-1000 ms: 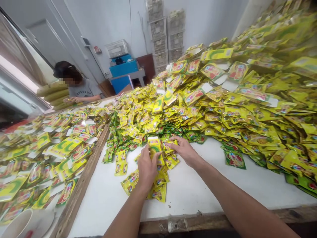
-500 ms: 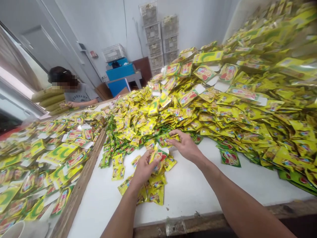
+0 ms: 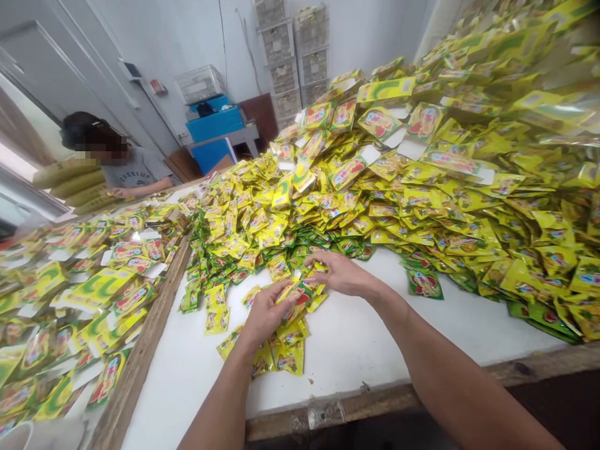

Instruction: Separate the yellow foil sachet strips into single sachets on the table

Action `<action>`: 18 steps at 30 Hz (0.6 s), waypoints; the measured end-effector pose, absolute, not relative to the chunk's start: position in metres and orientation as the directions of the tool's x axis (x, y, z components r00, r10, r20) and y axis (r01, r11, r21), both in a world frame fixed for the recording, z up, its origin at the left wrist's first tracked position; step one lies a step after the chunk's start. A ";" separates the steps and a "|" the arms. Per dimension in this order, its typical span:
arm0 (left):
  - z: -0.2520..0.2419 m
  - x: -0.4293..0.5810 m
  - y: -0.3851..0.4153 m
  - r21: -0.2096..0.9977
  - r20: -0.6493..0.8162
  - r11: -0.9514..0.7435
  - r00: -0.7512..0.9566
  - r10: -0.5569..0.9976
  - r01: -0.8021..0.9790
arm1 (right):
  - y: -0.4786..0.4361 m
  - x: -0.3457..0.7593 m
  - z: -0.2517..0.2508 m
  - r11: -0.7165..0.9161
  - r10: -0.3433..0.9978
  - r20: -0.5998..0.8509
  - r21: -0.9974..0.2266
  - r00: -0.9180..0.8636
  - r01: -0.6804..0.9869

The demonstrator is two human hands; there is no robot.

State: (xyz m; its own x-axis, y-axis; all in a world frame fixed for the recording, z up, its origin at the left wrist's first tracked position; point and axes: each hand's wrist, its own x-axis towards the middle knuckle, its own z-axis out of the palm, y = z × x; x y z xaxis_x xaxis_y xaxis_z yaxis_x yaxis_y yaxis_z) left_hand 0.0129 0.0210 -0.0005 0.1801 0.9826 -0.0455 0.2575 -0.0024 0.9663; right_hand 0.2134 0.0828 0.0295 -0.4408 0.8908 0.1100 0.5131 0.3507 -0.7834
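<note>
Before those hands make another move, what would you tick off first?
1. Left hand fingers closed on the held packet: ok.
2. Right hand, at the foot of the big heap, pinching anything: cannot tell.
3. Small pile under the left hand lies back from the table edge: ok.
4. Big heap settled, not sliding toward the hands: cannot tell.
5. Co-worker well away from both hands: ok.

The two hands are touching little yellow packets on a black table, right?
Not quite. The head view shows the table is white, not black. The left hand and right hand are indeed touching the little yellow packets lying on it.
</note>
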 end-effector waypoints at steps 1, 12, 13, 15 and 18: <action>0.000 0.013 0.021 0.977 -0.073 0.035 0.176 0.982 0.212 | 0.084 0.211 0.026 0.338 0.910 0.148 -0.806 -0.388 0.486; -0.005 0.013 0.022 0.978 -0.175 0.187 0.122 0.977 -0.095 | 0.073 0.188 0.014 0.295 0.948 0.197 -0.841 -0.251 0.453; -0.005 0.012 0.022 0.983 -0.160 0.168 0.101 0.982 -0.069 | 0.072 0.189 0.015 0.297 0.945 0.188 -0.836 -0.268 0.462; -0.007 0.011 0.023 0.994 -0.108 0.108 0.060 0.992 0.002 | 0.071 0.189 0.017 0.323 0.935 0.198 -0.817 -0.295 0.477; -0.007 0.010 0.024 0.996 -0.051 0.047 0.045 0.998 0.078 | 0.070 0.189 0.018 0.387 0.912 0.242 -0.777 -0.332 0.497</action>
State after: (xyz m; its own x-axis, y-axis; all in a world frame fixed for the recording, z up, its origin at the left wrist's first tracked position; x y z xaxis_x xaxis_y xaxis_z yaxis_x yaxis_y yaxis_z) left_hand 0.0097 0.0237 -0.0068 0.0446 0.9977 -0.0505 0.0780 0.0470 0.9958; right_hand 0.1888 0.0702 0.0180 -0.3319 0.9118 0.2417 0.4972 0.3868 -0.7766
